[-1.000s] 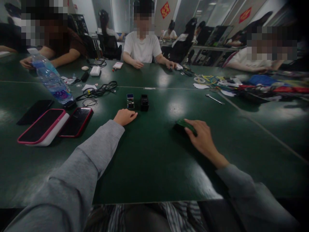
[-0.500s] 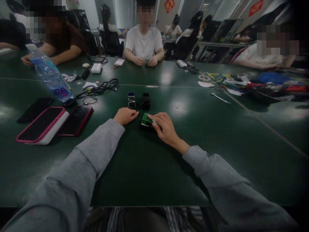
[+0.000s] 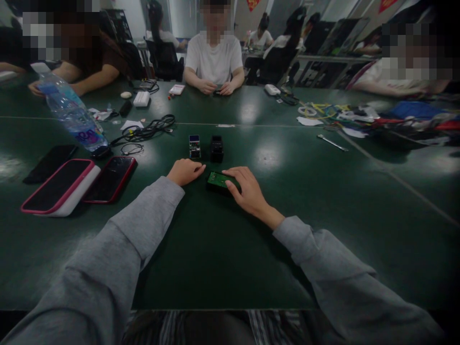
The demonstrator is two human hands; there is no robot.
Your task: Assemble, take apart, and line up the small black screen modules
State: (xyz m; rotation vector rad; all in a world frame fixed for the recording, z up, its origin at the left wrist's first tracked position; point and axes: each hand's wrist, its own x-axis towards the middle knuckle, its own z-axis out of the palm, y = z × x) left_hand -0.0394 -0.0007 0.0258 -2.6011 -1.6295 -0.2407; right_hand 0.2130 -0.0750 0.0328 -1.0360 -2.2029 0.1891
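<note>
Head view: I log both forearms in grey sleeves reaching forward over the dark green table (image 3: 223, 249).
Left hand pose: left hand (image 3: 184, 171) lies knuckles up on the table, fingers curled loosely under, nothing in it that I can see; fingertips point right, near the board's left end.
Right hand pose: right hand (image 3: 246, 190) lies palm down, fingers spread slightly and bent over the right edge of the green circuit board (image 3: 217, 179); it touches and steadies the board, not lifting it.
Board position: between the two hands, flat on a dark block, just nearer me than two small modules.
Board axis: long axis runs roughly left-right, tilted a little away at the left; component face up.
Materials: board is a thin green rectangle, matt, with small pale parts; table surface is glossy and reflects ceiling lights.
Nearby: blue-topped module (image 3: 194, 146) and black module (image 3: 216, 148), both boxy, stand side by side, apart from the hands.
</note>
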